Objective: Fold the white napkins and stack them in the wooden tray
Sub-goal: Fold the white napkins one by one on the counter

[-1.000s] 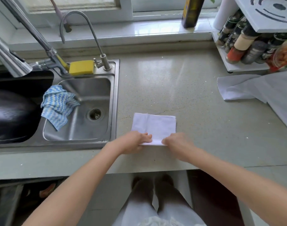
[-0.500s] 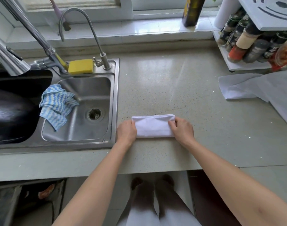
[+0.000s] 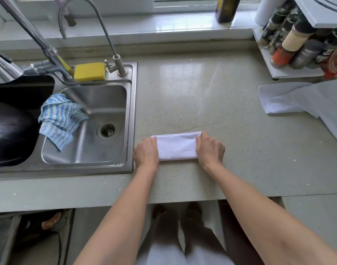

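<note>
- Folded napkin (image 3: 177, 147) lay flat on the counter (image 3: 211, 92), just beside the sink (image 3: 132, 119).
- Left hand (image 3: 146, 153) and right hand (image 3: 209, 148) each rested on a short end — whether the fingers pinched the cloth or only pressed it, cannot tell.
- Likely light, soft, limp — would unfold if lifted by one corner; best held at both ends.
- More white cloth (image 3: 290, 100) lay far right; wooden tray not in view.

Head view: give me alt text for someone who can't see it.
Both hands, left hand and right hand, hold the ends of a folded white napkin flat on the counter beside the steel sink. More white cloth lies far right; no wooden tray shows.
</note>
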Demonstrator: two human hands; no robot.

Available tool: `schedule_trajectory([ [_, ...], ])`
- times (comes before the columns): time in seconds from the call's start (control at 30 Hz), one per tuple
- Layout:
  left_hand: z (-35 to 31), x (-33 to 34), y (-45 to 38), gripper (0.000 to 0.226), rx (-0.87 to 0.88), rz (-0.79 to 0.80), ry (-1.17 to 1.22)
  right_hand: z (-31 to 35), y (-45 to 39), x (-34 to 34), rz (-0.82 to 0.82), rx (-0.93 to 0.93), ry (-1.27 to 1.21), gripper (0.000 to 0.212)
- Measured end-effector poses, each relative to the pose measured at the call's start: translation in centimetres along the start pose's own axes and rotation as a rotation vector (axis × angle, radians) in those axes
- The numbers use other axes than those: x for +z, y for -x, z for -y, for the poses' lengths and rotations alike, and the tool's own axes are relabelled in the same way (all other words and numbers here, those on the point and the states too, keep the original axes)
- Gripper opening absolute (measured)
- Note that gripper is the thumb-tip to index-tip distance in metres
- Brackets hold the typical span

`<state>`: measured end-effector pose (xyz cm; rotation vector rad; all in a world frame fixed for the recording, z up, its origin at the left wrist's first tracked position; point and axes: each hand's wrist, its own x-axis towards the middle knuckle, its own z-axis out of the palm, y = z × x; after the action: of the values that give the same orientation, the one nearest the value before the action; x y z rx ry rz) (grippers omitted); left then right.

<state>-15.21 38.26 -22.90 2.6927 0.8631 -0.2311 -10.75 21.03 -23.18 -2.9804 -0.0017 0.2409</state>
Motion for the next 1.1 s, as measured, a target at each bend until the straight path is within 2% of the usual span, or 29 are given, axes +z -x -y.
schedule_trajectory([
  [0.37, -0.5, 0.3, -0.4, 0.044, -0.088, -0.010, 0.034, 0.4, -0.1, 0.4, -0.012, 0.021, 0.058, 0.031],
  [0.47, -0.7, 0.3, -0.6, 0.044, -0.104, 0.005, 0.039, 0.4, -0.3, 0.4, -0.011, 0.039, -0.002, 0.030],
  [0.53, -0.7, 0.3, -0.5, 0.044, -0.109, 0.008, 0.040, 0.4, -0.1, 0.2, -0.066, 0.062, -0.068, 0.025],
  [0.63, -0.7, 0.5, -0.6, 0.042, -0.099, 0.000, 0.044, 0.8, 0.8, 0.2, -0.287, -0.194, -0.096, 0.033],
  [0.67, -0.6, 0.5, -0.5, 0.042, -0.089, 0.000, 0.038, 1.0, 1.1, 0.4, -0.289, -0.322, -0.111, 0.040],
  [0.73, -0.5, 0.3, -0.5, 0.041, -0.071, 0.003, 0.027, 1.1, 1.3, 1.1, -0.101, -0.519, -0.050, 0.053],
  [0.8, -0.5, 0.0, -0.6, 0.042, -0.076, 0.016, 0.042, 0.7, 1.3, 2.3, 0.089, -0.535, 0.012, 0.056],
  [0.9, -0.1, -0.3, -0.6, 0.040, -0.055, -0.011, 0.091, 0.2, 1.1, 3.5, 0.106, -0.514, 0.035, 0.055],
  [0.97, 0.5, -0.5, 0.7, 0.027, 0.070, -0.185, 0.130, 0.1, 1.2, 3.7, 0.094, -0.517, 0.035, 0.055],
  [1.03, 0.5, -0.1, 2.3, 0.032, 0.349, -0.326, 0.116, 0.2, 1.1, 3.8, 0.082, -0.512, 0.044, 0.055],
  [1.07, 0.4, 0.5, 2.9, 0.040, 0.502, -0.286, 0.045, 0.2, 1.0, 3.7, 0.089, -0.508, 0.047, 0.055],
  [1.1, 0.3, 1.1, 3.1, 0.047, 0.614, -0.175, -0.053, 0.2, 1.0, 3.7, 0.100, -0.510, 0.052, 0.055],
])
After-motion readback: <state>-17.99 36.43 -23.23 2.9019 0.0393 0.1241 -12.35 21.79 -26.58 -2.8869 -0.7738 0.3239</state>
